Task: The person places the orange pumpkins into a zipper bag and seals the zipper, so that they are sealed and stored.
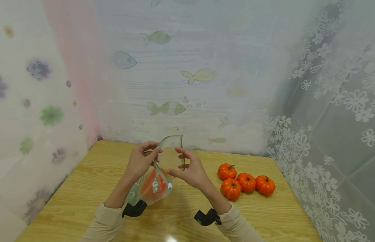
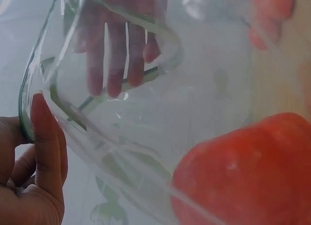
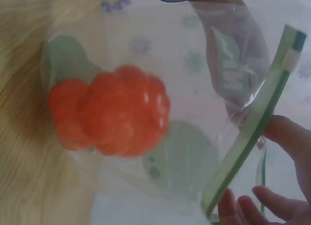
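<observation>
A clear plastic zip bag (image 3: 194, 137) printed with pale green shapes is seen from close by, with orange pumpkins (image 3: 109, 115) held inside it against a wooden table (image 3: 24, 152). The bag's green zip strip (image 3: 252, 132) is touched by the fingertips (image 3: 286, 130) of the right hand (image 3: 272, 186) at the lower right edge.

Bare table (image 1: 84, 188) lies open left of the hands; four pumpkins (image 1: 244, 183) crowd the right side.

Light wooden table (image 1: 84, 188), four small orange pumpkins (image 1: 246, 183) clustered right
</observation>
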Tool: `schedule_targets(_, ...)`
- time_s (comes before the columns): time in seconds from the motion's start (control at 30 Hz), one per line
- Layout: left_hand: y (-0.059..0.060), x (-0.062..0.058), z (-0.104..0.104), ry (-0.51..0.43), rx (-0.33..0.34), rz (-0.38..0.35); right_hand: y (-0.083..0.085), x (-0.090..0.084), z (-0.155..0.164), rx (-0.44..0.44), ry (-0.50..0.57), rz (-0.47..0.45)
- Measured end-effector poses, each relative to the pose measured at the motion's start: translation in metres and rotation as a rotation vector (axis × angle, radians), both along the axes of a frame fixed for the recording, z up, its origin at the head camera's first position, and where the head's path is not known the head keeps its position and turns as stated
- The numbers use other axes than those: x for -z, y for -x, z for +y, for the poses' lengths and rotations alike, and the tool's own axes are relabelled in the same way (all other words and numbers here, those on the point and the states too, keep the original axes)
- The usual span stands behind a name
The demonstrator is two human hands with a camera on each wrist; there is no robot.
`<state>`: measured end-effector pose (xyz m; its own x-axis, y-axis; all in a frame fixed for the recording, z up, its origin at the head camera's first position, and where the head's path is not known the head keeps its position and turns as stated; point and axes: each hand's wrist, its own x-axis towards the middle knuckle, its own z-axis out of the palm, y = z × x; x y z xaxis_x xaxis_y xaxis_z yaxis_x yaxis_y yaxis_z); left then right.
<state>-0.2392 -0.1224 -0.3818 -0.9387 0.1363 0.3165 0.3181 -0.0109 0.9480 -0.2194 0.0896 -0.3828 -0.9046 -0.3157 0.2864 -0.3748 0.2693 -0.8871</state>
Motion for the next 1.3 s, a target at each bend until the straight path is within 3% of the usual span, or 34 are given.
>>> schedule_targets(0.3,-0.001,0.0,-0.002,0.016,-0.015,-0.002,0.001,0.008,0.005,-0.042,0.239,0.073)
schedule_targets(0.57,-0.002,0.0,-0.003,0.037,-0.032,0.0,0.001,0.023,0.02,0.005,0.437,0.194)
schedule_targets(0.87,-0.003,0.0,-0.003,0.04,-0.02,0.002,-0.002,0.051,0.042,0.089,0.528,0.207)
schedule_targets(1.3,-0.004,0.0,-0.003,0.025,-0.03,0.002,-0.012,0.093,0.085,0.203,0.516,0.159)
